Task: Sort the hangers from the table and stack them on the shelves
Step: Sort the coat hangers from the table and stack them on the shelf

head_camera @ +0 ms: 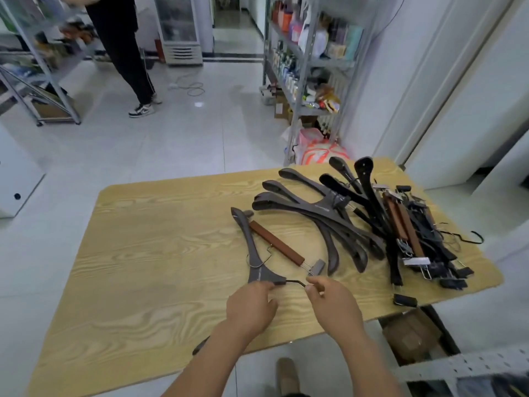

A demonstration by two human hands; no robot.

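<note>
Head view: left hand [252, 306] pinches grey hanger [258, 275] (right hand [333, 306] its hook [294, 282]).

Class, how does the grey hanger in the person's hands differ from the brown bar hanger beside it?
The grey hanger is curved; the brown bar hanger is straight, with clips. The left hand and right hand pinch the grey hanger; neither touches the brown one. Both lie on the table.

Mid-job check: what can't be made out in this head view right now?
Head view:
grey hanger: near arm hidden beneath the left hand and forearm.
hook: tip covered by the right hand.
hanger pile: overlapping, count unclear.
shelf: contents blurred.
</note>
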